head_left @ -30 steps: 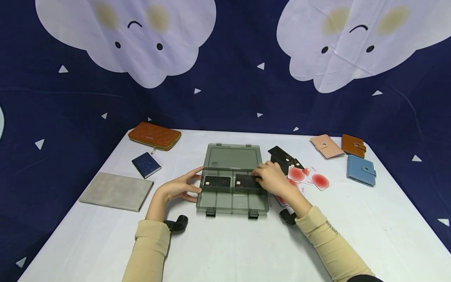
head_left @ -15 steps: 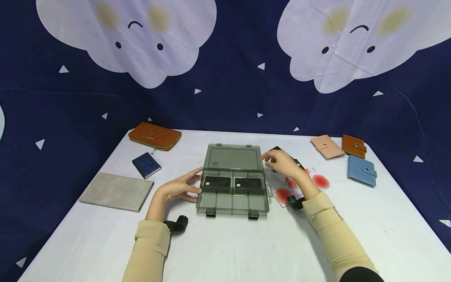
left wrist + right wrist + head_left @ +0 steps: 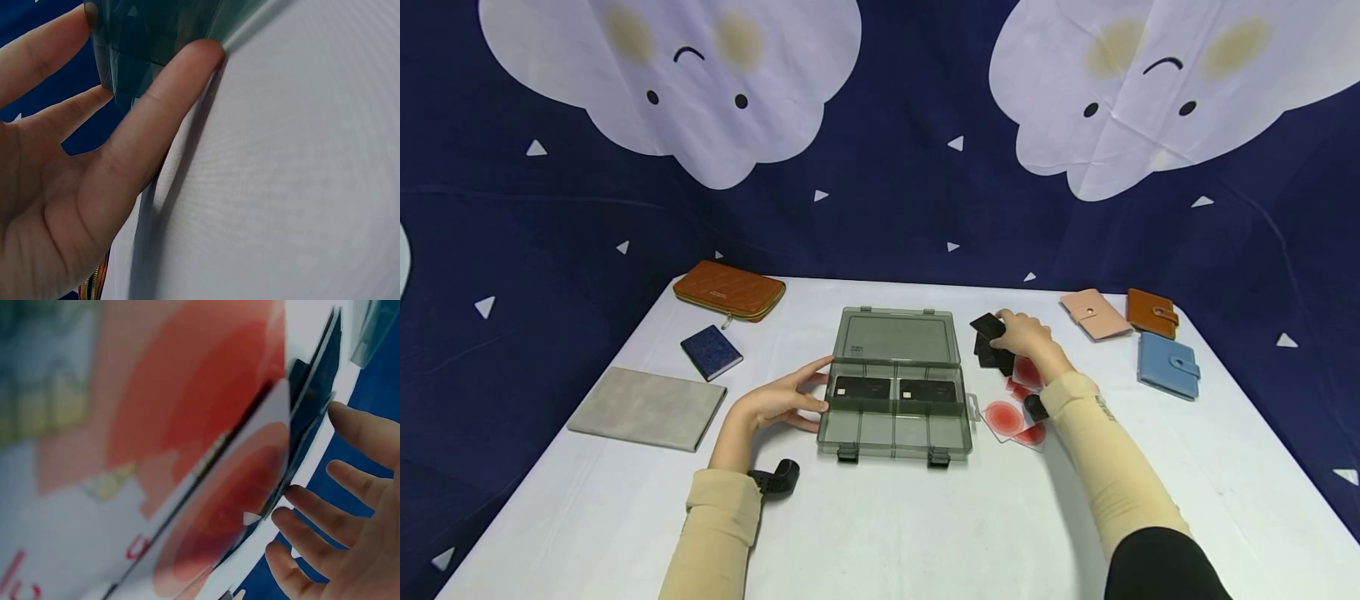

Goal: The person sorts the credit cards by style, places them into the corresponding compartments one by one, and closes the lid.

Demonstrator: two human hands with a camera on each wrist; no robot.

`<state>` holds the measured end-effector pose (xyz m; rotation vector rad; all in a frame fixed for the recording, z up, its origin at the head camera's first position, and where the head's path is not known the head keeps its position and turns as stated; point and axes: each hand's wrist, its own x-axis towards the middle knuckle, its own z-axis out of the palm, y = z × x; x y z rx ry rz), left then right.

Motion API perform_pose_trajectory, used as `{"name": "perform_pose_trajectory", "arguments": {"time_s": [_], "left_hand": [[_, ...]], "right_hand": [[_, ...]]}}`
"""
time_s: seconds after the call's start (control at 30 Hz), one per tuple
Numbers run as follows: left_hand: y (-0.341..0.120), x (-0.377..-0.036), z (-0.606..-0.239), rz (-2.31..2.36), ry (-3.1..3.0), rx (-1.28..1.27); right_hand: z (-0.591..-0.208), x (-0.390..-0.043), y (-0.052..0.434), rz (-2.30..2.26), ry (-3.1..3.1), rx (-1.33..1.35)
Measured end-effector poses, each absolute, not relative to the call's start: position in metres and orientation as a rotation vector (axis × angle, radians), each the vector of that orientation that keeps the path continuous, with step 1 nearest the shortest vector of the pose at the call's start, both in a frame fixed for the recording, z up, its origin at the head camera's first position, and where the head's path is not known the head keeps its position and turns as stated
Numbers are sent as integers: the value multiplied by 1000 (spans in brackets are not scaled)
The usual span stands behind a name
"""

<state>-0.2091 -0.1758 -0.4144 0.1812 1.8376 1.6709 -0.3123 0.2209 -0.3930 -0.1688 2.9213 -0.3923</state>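
Note:
A grey-green clear plastic divider case point(image 3: 895, 337) lies with its lid laid back. Two of its compartments each have a black card in them, the left card point(image 3: 862, 388) and the right card point(image 3: 927, 391). My left hand point(image 3: 780, 400) touches the case's left side with straight, spread fingers; up close, the thumb point(image 3: 181, 87) presses the case wall point(image 3: 134, 37). My right hand point(image 3: 1026, 335) is over a loose pile of black cards point(image 3: 988, 327) right of the case. Its relaxed fingertips reach the edges of the dark cards point(image 3: 319, 369) in the right wrist view, without a visible pinch.
Red-and-white cards point(image 3: 1004, 419) lie under the right wrist. At far right are a pink wallet point(image 3: 1096, 314), a brown one point(image 3: 1152, 312) and a blue one point(image 3: 1168, 365). Left are a brown zip wallet point(image 3: 730, 291), a navy booklet point(image 3: 711, 352) and a grey pouch point(image 3: 647, 408).
My right hand has left the black card in the case's right compartment and moved right and back to the black card pile. The left hand stays at the case.

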Motion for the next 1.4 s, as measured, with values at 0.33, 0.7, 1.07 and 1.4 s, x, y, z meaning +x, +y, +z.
{"name": "perform_pose_trajectory", "arguments": {"time_s": [0.33, 0.7, 1.07, 1.4], "left_hand": [[-177, -209, -415, 1669, 1839, 190], [-176, -210, -416, 1677, 1829, 201], [-176, -210, -417, 1678, 1824, 194], [-176, -211, -417, 1674, 1831, 189]], "right_hand": [[-393, -317, 220, -515, 2854, 19], [-396, -318, 219, -681, 3025, -91], [-388, -307, 209, -1258, 2826, -48], [-360, -294, 172, -1614, 2612, -34]]}}
